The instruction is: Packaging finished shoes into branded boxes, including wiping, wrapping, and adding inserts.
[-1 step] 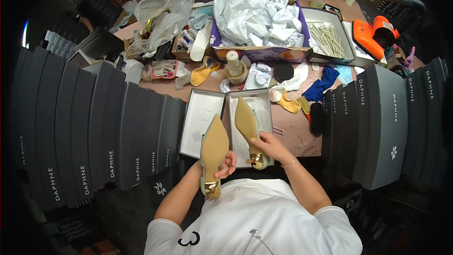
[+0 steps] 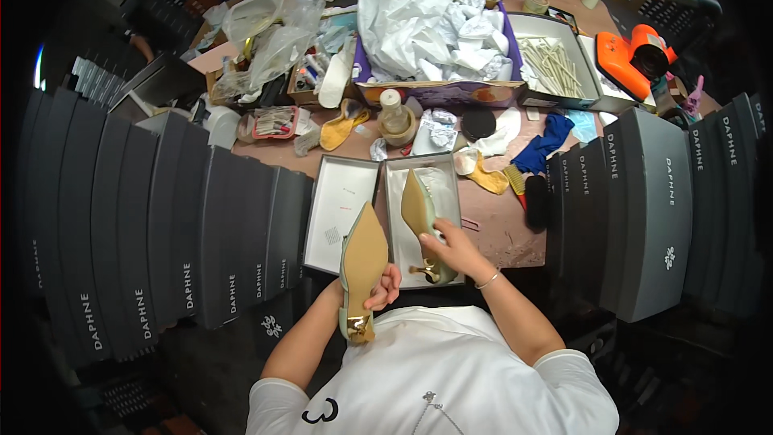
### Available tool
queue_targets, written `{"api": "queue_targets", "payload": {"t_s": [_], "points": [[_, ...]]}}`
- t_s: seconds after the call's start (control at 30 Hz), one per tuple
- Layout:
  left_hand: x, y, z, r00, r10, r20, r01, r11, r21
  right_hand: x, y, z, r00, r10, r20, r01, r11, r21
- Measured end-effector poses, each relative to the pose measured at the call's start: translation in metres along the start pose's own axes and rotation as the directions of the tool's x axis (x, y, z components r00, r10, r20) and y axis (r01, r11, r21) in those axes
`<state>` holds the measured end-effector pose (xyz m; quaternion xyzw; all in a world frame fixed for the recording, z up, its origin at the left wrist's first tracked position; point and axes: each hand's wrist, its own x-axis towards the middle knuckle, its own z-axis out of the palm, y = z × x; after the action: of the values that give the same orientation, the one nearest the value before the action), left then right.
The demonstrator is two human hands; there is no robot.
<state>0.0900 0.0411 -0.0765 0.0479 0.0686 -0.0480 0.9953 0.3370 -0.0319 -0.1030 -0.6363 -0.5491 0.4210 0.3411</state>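
Observation:
My left hand (image 2: 385, 288) grips a pointed tan-soled heeled shoe (image 2: 362, 262), sole up, close to my chest, its gold heel toward me. My right hand (image 2: 452, 246) holds the matching shoe (image 2: 417, 208) near its heel, also sole up. That shoe lies over an open grey shoe box (image 2: 451, 185) lined with white paper. The box's lid (image 2: 342, 209) rests upside down just left of it on the brown worktable (image 2: 499, 225).
Rows of dark shoe boxes stand at my left (image 2: 161, 234) and right (image 2: 644, 209). Behind the open box lie a small bottle (image 2: 393, 113), yellow insoles (image 2: 342, 129), a blue cloth (image 2: 543, 141), a brush (image 2: 515, 180), a box of crumpled white paper (image 2: 435, 24) and an orange tool (image 2: 632, 56).

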Motion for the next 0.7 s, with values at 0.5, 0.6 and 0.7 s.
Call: {"api": "queue_targets", "payload": {"t_s": [0.5,0.6,0.7], "points": [[0.041,0.005,0.039,0.732,0.366,-0.574,-0.086,0.886,0.456,0.051,-0.008,-0.050,0.999,0.023,-0.045,-0.019,0.996,0.087],[0.034,0.009,0.018,0.724,0.323,-0.609,-0.113,0.927,0.358,0.095,0.055,-0.096,0.898,-0.135,-0.419,-0.051,0.914,-0.402],[0.028,0.025,0.008,0.734,0.343,-0.586,-0.170,0.929,0.330,0.111,0.070,-0.106,0.944,-0.111,-0.312,-0.125,0.752,-0.647]]}}
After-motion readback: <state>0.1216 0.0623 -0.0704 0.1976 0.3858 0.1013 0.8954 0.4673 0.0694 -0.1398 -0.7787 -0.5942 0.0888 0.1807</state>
